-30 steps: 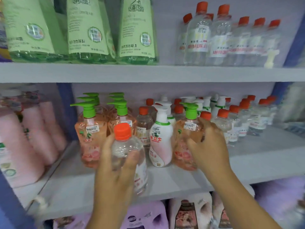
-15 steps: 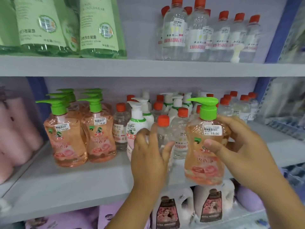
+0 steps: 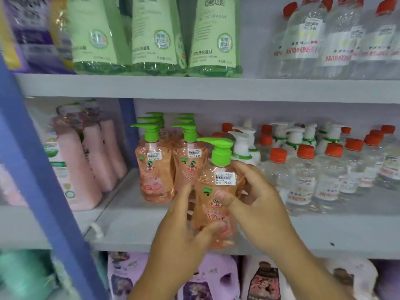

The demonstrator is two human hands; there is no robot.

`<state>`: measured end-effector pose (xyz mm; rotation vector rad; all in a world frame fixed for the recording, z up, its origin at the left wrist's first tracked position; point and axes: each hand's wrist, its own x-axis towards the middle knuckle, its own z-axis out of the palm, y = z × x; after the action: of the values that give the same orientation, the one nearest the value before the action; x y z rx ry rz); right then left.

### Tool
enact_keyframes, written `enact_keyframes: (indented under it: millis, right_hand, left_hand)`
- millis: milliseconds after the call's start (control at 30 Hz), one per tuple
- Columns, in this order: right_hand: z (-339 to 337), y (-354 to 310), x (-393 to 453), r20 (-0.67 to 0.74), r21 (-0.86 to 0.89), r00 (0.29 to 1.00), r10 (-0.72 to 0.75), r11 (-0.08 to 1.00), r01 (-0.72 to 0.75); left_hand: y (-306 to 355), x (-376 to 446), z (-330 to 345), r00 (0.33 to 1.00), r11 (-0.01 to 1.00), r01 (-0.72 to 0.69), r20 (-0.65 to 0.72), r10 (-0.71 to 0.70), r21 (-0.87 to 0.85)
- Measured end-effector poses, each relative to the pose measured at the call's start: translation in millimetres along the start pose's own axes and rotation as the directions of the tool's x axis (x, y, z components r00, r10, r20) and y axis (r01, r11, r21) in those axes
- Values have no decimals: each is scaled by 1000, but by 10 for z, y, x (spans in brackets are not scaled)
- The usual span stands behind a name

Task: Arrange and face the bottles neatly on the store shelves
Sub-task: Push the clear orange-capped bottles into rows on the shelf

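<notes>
**shelfnoob:** Facing help? On the middle grey metal shelf (image 3: 138, 221), far left, there's a block of pink opaque jugs (image 3: 86, 161), then 2 front-row peach see-through pump bottles with green pumps (image 3: 154, 169) standing upright, labels out, spouts pointing left. I've got a 3rd peach pump bottle with a green pump and a 19.00 price sticker (image 3: 216, 191) up off the shelf, in front of its edge and just right of those 2.

**aisle_vet:** How are you gripping it?

**shelfnoob:** Left hand (image 3: 179, 232) wraps the lower body, fingers curled under near the base. Right hand (image 3: 257, 204) grips the upper half, thumb pressed on the label. Both closed on the bottle, nothing loose.

**aisle_vet:** Good. I'd set it down beside the 2nd bottle, front edge in line with theirs, spout left like its neighbours. Twist from the body, not the pump, those heads look like they'd swivel. Watch the white pump bottle (image 3: 243, 152) and the clear bottles with orange-red caps (image 3: 303, 174) right behind your right hand; packed tight, I'd guess 1 bump topples several.
</notes>
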<state>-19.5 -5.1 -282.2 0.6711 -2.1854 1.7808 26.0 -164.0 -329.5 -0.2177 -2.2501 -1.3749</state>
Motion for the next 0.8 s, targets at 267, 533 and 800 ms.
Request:
enact_keyframes:
  millis: [267,533,800]
  right_hand:
    - [776,51,208,222,-79,975,-19,996,37]
    - [335,-28,192,-294,-195,946,-135,978,79]
    - [-62,-127,153,-476,-293,848,-235,951,99]
  left_hand:
    - [-468,110,-809,976,990,136,-175,-126,48]
    - [-692,306,-949,979,987,107,-187,-82,123]
    - [-726,269,-966,983,995,95,-155,-95,-5]
